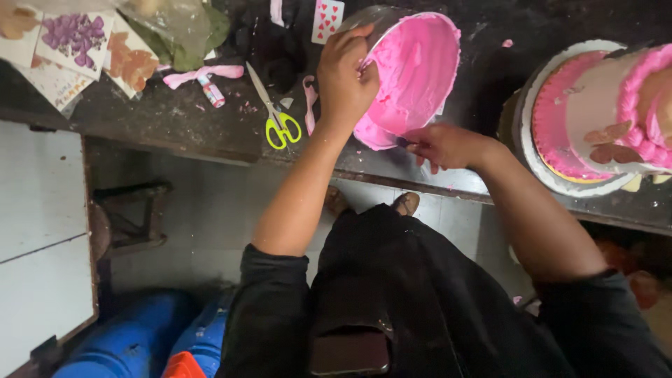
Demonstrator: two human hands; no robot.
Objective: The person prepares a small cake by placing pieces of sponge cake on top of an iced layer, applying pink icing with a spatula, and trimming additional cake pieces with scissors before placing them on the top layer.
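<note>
A: Head view, looking straight down. Landmark is the bowl, metal, tilted on its side on the dark desk, its inside coated thick with pink icing.

B: Hands?

A: Left hand is curled over the bowl's near-left rim, fingers closed on the edge, tipping it. Right hand sits at the bowl's lower edge, fingers pinched together on something small and dark; cannot tell what the tool is, most of it is hidden by the fingers. Its tip touches the icing at the bottom of the bowl.

B: Right of the bowl?

A: A tiered cake, white sides with pink piping and pink top on the lower tier, brownish petal shapes stuck on. It stands well apart from the bowl, near the frame edge.

B: And left?

A: Scissors with yellow-green handles, just left of the left wrist, blades closed. Further left a pink ribbon and a small tube lying beside it. Beyond those, printed cards with purple and orange leaf pictures, and a crumpled clear plastic bag. Above the bowl's left rim, a playing card with red hearts.

B: Below the desk?

A: The person's dark clothing, tiled floor, blue drums lower left.
</note>
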